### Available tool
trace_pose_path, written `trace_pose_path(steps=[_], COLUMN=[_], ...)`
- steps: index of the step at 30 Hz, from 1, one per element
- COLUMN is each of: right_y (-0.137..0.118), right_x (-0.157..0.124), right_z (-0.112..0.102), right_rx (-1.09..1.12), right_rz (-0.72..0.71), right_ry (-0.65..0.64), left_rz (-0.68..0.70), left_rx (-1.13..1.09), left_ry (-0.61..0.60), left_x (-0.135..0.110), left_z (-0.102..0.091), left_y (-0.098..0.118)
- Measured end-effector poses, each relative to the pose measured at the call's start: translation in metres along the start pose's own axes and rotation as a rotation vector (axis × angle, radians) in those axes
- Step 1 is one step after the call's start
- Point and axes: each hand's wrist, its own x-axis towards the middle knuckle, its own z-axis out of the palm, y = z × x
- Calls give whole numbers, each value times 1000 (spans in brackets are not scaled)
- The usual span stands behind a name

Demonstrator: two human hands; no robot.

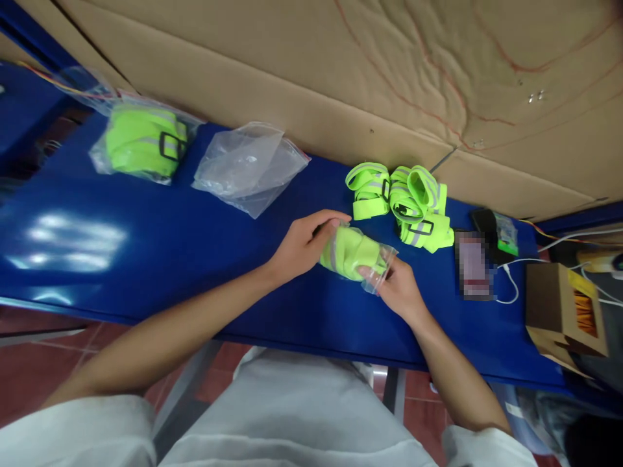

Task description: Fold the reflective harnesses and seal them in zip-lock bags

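Between my two hands, a rolled neon-yellow reflective belt (pixel 351 251) with a grey stripe sits inside a clear plastic bag (pixel 385 261), just above the blue table. My left hand (pixel 307 241) grips the bag's left end, fingers curled over its top. At the other end, my right hand (pixel 398 285) pinches the bag near its opening, with the thumb against the belt. Several more rolled reflective belts (pixel 413 198) with black buckles lie just behind my right hand. Flat empty plastic bags (pixel 248 162) rest behind and left of my left hand.
A filled bag of neon belts (pixel 141 141) lies at the back left of the blue table (pixel 160 240). To the right are a phone (pixel 474 266), a white cable (pixel 511 288) and an open cardboard box (pixel 559 308). A brown cardboard-like panel (pixel 292 84) borders the back.
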Motion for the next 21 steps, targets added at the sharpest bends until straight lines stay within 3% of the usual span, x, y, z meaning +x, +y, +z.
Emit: trace_pose_path(steps=[4, 7, 11, 15, 18, 21], right_y=[-9, -17, -27, -32, -32, -33], right_x=[-4, -6, -6, -5, -4, -2], right_z=[2, 8, 12, -1, -16, -27], right_rx=[30, 121, 372, 486, 541, 608], right_rz=[-52, -23, 48, 84, 111, 126], right_ry=[-105, -76, -4, 9, 95, 135], left_rz=[-42, -60, 31, 136, 113, 74], left_rx=[-324, -395, -202, 70, 152, 155], left_ry=[31, 4, 26, 164, 291, 329], left_x=[-4, -7, -7, 0, 8, 15], left_z=[6, 7, -1, -11, -20, -31], left_y=[3, 5, 13, 20, 19, 16])
